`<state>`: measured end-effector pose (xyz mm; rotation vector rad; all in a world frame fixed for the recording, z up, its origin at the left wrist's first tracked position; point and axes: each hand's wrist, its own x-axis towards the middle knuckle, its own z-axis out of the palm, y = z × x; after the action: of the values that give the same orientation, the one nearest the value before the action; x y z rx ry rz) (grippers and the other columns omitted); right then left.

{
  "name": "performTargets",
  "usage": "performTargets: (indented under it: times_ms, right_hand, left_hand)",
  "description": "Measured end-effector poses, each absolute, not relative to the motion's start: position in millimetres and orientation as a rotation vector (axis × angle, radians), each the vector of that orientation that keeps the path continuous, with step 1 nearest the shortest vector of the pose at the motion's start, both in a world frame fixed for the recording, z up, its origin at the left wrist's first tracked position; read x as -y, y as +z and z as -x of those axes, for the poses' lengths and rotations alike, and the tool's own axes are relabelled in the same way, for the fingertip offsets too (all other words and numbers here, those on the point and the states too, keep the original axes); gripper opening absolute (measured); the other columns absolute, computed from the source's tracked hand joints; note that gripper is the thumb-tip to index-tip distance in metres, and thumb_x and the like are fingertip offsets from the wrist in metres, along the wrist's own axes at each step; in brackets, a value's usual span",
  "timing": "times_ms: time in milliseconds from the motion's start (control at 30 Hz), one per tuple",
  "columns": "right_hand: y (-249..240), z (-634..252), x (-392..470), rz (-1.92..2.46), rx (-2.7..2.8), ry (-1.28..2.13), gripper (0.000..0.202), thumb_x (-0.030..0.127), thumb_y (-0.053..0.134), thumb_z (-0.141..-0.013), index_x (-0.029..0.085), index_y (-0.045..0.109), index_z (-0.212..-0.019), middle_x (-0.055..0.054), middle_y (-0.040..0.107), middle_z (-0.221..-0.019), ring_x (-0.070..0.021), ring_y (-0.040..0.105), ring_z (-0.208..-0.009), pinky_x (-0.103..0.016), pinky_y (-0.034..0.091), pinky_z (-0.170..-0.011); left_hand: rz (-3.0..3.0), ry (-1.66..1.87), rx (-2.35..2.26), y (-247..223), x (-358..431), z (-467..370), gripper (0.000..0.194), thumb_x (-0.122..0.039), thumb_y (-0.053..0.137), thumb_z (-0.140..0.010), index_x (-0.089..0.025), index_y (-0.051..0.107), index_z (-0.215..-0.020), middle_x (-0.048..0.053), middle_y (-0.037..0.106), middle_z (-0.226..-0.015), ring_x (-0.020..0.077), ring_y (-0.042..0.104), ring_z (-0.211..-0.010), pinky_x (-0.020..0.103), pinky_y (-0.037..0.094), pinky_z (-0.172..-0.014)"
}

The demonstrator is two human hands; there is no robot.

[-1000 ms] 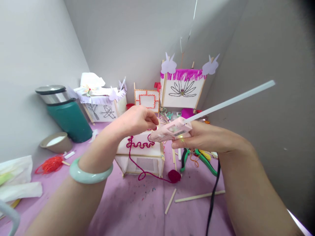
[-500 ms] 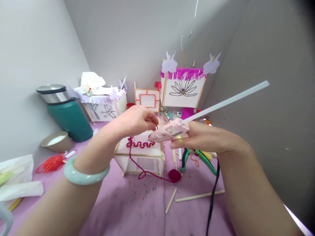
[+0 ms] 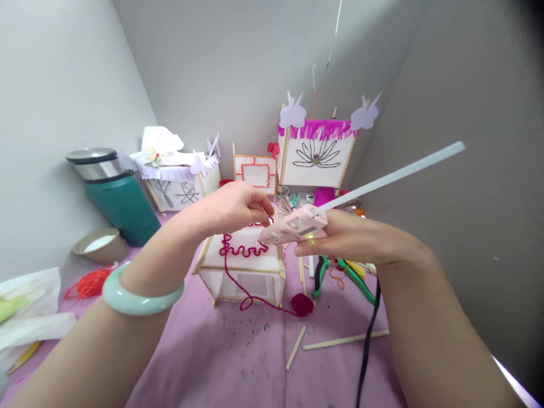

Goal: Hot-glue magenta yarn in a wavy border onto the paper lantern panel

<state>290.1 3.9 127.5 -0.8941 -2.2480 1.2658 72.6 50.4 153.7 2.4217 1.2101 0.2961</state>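
Note:
My left hand is closed in a pinch on a strand of dark red yarn above the white panel of a wood-framed box. My right hand grips a pink glue gun, from whose back a long white glue stick sticks out. The gun's nozzle points left, close to the wavy dark red yarn on the panel. From that yarn a loose strand hangs over the box's front edge and runs to a small yarn ball on the table.
A teal bottle, a bowl and red string stand or lie at left. Decorated lanterns are behind. Green-handled pliers and wooden sticks lie at right and in front; a black cord hangs below my right hand.
Both hands stay almost where they were, with the same things held. My left forearm and its bracelet have shifted slightly left, and the view has moved a little.

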Motion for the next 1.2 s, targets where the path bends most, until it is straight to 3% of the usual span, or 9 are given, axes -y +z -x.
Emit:
performTargets:
  times_ms: [500,1000,1200]
  right_hand:
    - [126.5,-296.6,-4.4,0.903,2.294,1.255,0.046,0.028,0.060,-0.088,0.035,0.054,-0.133,0.004,0.054,-0.139,-0.0197,0.050,-0.127,-0.034,0.042,-0.107]
    - [124.2,-303.6,-5.9,0.921,2.324,1.194,0.044,0.028,0.060,-0.088,0.033,0.056,-0.131,0.002,0.059,-0.132,-0.0211,0.054,-0.121,-0.033,0.046,-0.099]
    - [126.2,-301.7,-3.8,0.896,2.326,1.225,0.044,0.026,0.060,-0.087,0.033,0.057,-0.130,0.002,0.060,-0.132,-0.0203,0.053,-0.124,-0.034,0.043,-0.103]
  left_hand:
    - [-2.469,0.261,-1.187,155.9,-48.5,-70.2,0.026,-0.029,0.053,-0.079,-0.022,0.071,-0.095,0.002,0.072,-0.088,0.0142,0.063,-0.073,0.022,0.044,-0.062]
    - [-2.536,0.147,-1.202,155.3,-49.2,-72.3,0.020,-0.023,0.055,-0.074,-0.022,0.073,-0.082,0.000,0.072,-0.079,0.0127,0.061,-0.067,0.021,0.041,-0.056]
    - [-2.597,0.093,-1.252,155.5,-48.7,-72.0,0.023,-0.026,0.055,-0.074,-0.022,0.075,-0.085,0.002,0.073,-0.079,0.0133,0.061,-0.067,0.023,0.041,-0.058]
